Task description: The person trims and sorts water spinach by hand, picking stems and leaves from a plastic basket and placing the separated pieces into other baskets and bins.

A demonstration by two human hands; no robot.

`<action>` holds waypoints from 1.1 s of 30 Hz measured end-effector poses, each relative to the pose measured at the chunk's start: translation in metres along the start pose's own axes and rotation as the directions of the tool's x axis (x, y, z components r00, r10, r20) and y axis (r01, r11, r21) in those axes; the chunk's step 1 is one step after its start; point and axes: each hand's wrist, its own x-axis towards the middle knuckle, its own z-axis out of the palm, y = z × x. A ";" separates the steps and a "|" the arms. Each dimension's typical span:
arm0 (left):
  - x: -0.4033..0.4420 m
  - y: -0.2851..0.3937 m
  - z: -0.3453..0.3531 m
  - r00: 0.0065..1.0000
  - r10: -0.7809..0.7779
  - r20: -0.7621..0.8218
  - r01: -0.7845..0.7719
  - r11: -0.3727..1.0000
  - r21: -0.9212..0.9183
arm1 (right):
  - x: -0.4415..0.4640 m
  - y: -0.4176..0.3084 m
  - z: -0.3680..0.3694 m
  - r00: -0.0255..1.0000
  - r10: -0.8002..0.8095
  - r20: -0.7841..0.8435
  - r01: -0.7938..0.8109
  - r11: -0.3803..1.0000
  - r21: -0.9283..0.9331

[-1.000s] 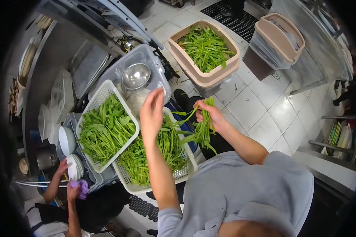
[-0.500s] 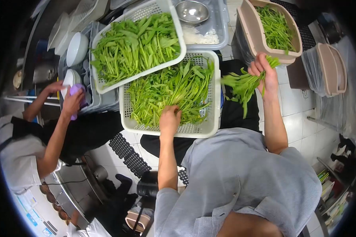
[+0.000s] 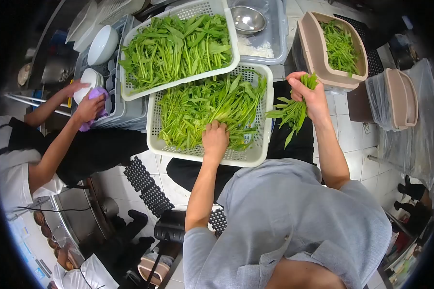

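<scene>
My right hand (image 3: pixel 311 98) is raised to the right of the lower basket, its fingers closed round a bunch of leafy green stems, apparently water spinach (image 3: pixel 292 116), with the leaves hanging down and left. In the lower white perforated basket (image 3: pixel 155 144) lies a heap of the same greens (image 3: pixel 193 111). My left hand (image 3: pixel 215 139) reaches into the near side of that heap, fingers curled on the stems and fingertips partly sunk among them. A second white basket (image 3: pixel 178 83), tilted and full of longer greens (image 3: pixel 178 50), overlaps the far edge of the first.
A beige-rimmed bin (image 3: pixel 318 65) with green stems stands at the right, near a lined bin (image 3: pixel 401 98). Behind the baskets, a steel bowl (image 3: pixel 247 20) sits in a clear tub (image 3: pixel 275 60). At left, a co-worker's hands (image 3: pixel 89 107) hold white dishes and a purple cloth.
My right hand has shifted slightly left and down and turned, still holding the bunch. My left hand has moved a little right and farther into the heap. The view has shifted slightly.
</scene>
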 end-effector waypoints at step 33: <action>-0.015 0.017 -0.150 0.913 0.175 -0.368 -0.147 0.984 0.104 | 0.008 0.007 0.138 0.592 0.060 0.803 0.763 0.277 -0.584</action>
